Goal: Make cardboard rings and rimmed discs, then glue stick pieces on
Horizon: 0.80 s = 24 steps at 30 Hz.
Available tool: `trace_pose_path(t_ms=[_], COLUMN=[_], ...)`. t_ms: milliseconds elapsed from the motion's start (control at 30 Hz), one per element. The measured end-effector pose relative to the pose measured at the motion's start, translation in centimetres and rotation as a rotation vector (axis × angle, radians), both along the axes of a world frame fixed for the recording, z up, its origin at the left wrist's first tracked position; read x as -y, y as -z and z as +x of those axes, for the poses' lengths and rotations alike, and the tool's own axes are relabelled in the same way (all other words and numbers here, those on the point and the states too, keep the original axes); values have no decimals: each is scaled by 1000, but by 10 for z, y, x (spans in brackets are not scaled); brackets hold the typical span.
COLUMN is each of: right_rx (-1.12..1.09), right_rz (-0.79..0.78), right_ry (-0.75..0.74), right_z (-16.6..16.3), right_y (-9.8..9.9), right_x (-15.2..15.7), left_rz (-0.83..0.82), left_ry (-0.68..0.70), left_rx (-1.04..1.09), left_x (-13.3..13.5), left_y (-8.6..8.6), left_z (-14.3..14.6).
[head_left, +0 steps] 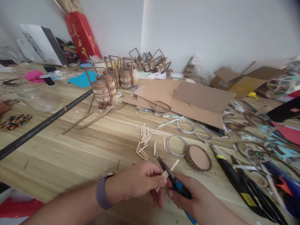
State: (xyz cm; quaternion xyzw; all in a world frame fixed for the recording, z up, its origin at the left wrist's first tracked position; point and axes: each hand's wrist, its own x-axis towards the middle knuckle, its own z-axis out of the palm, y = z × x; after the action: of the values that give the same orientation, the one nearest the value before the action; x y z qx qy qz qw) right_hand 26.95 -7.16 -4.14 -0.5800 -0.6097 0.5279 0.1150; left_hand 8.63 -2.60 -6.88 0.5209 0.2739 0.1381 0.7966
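My left hand, with a watch on its wrist, pinches thin wooden sticks between thumb and fingers. Wrapped in my right hand are blue-and-black handled pliers, their dark jaws pointing up and left beside the sticks. The tool crosses close to the sticks; whether its jaws touch them I cannot tell. Just beyond my hands lie several short cut sticks in a loose scatter. A round woven base with a flat tan bottom rests right of the pliers, near a pale ring.
Small lidded baskets with tall handles stand at the back. Cardboard sheets lie in the middle. Large black-and-yellow cutters and strip scraps crowd the right. At far left, another person's hand is near colourful beads.
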Motion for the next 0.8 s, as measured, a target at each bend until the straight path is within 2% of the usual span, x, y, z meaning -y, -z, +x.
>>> trace_pose_path(t_ms=[267, 533, 800], right_rx=[-79, -64, -5], right_rz=[56, -41, 54], right_ry=[-25, -12, -9], right_z=[3, 3, -2], right_y=[1, -11, 0], right_x=[-5, -7, -6], left_rz=[95, 152, 221], left_ry=[-40, -24, -29], left_rx=[-75, -119, -165], left_x=[0, 2, 3], left_y=[-5, -2, -2], left_z=[0, -2, -5])
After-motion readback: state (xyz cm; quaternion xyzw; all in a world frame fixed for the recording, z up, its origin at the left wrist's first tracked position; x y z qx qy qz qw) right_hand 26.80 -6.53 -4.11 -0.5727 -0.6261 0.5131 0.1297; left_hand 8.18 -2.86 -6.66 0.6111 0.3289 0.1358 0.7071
